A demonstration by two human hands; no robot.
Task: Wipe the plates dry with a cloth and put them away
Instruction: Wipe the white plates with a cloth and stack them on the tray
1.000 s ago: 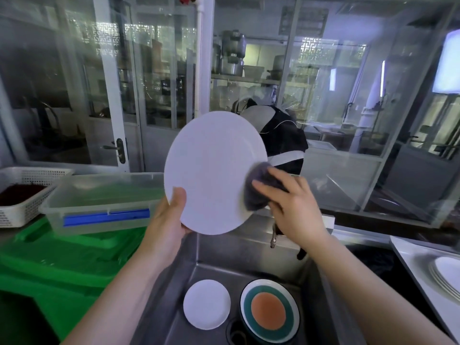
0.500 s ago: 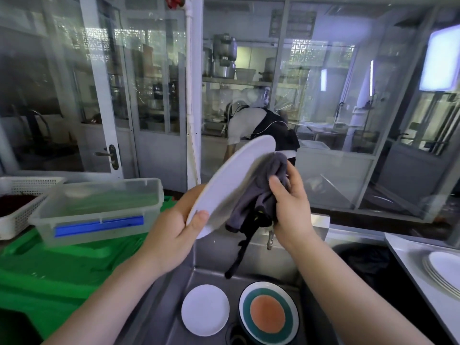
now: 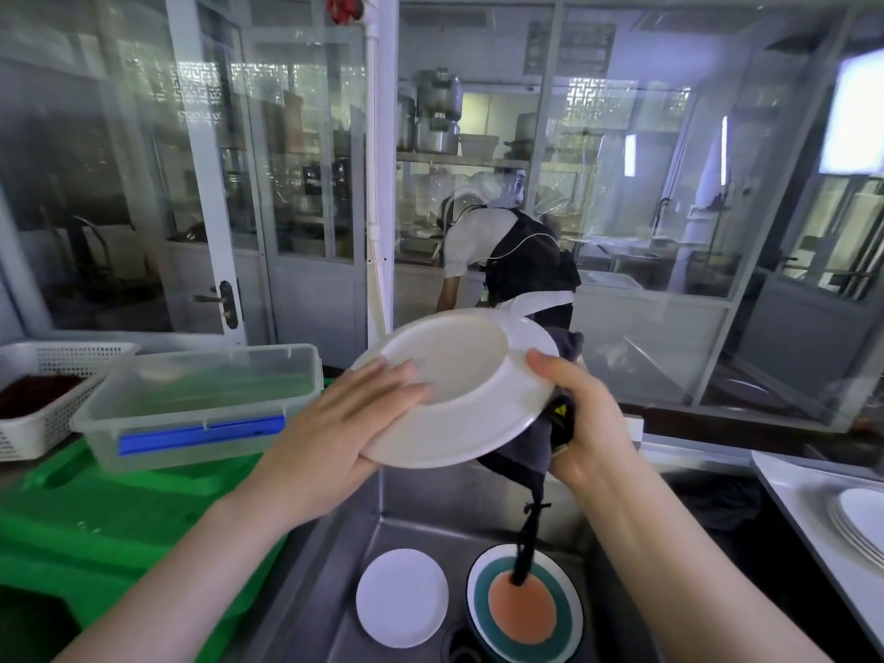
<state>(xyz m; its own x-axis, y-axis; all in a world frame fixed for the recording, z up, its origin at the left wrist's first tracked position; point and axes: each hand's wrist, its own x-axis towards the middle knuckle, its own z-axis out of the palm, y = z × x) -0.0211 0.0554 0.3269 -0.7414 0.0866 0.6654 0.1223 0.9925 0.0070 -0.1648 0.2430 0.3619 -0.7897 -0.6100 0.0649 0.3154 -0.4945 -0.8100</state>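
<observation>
I hold a white plate (image 3: 478, 399) above the sink with its underside facing me. My left hand (image 3: 335, 428) grips its left rim, fingers spread over the base and thumb under the edge. My right hand (image 3: 588, 423) holds a dark grey cloth (image 3: 531, 452) against the plate's hidden face, thumb on the right rim. A black strap of the cloth hangs down toward the sink. In the steel sink (image 3: 335, 543) lie a small white plate (image 3: 402, 598) and a plate with an orange centre and green ring (image 3: 524, 610).
A stack of white plates (image 3: 861, 523) sits on the counter at the right. A clear lidded tub with a blue strip (image 3: 201, 404) rests on green crates (image 3: 95, 519) at left, beside a white basket (image 3: 43, 404). A person bends behind the glass partition.
The plate has been turned over from upright, face toward me, to underside up and nearly flat. The cloth has gone from the front face to beneath the plate.
</observation>
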